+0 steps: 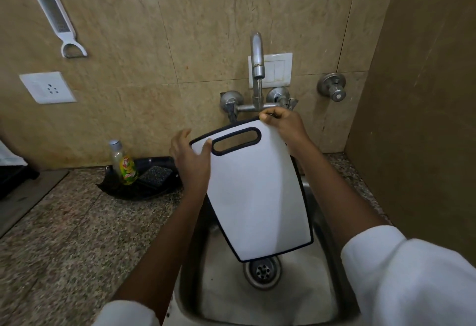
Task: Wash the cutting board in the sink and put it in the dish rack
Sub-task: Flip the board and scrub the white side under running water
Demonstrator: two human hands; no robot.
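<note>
A white cutting board [255, 197] with a black rim and an oval handle slot is held tilted over the steel sink [322, 222], handle end up near the tap [257, 68]. My left hand [190, 161] grips its upper left edge, thumb on the white face beside the slot. Pinching the top right corner is my right hand [283, 125]. The board's lower end hangs just above the drain [262, 271]. A thin stream of water seems to fall from the tap spout behind the board. No dish rack is clearly visible.
A black tray [154, 186] on the granite counter left of the sink holds a dish soap bottle [123, 163] and a scrub sponge [155, 175]. A grater-peeler [55, 16] and a socket [47, 87] are on the wall. A brown side wall [417, 119] stands close on the right.
</note>
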